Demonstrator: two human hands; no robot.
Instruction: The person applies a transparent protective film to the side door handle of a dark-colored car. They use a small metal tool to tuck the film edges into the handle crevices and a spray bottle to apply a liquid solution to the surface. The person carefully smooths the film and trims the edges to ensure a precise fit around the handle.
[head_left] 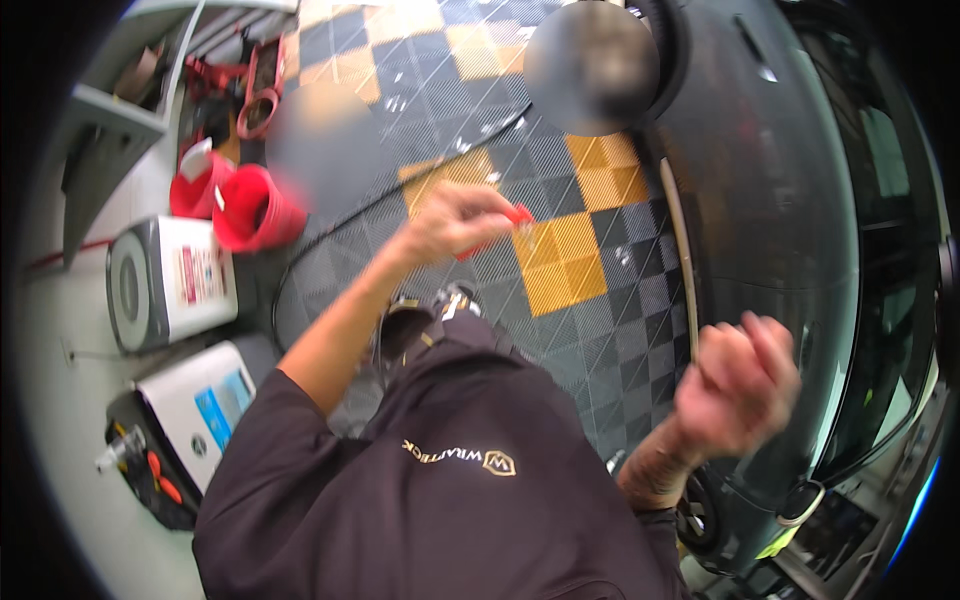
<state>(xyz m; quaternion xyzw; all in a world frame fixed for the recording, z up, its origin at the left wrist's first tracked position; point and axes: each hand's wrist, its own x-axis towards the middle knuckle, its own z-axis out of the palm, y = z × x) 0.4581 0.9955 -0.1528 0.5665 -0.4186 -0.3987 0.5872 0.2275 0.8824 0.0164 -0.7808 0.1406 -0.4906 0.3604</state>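
My left hand (pixel 460 222) pinches a small red object (pixel 519 215) with a clear part, held out over the tiled floor in the middle of the view; more red shows below my fingers. My right hand (pixel 737 382) is raised at the lower right beside a dark grey car (pixel 750 200). Its fingers are curled and smeared by motion, and whatever they may hold cannot be made out. My dark shirt fills the lower middle.
Red buckets (pixel 258 215), a white appliance (pixel 200 280), another white unit (pixel 175 395) and a tool bag (pixel 150 480) line the left wall. A black hose (pixel 350 218) crosses the checkered floor (pixel 560 265). A long pale strip (pixel 677 230) lies along the car.
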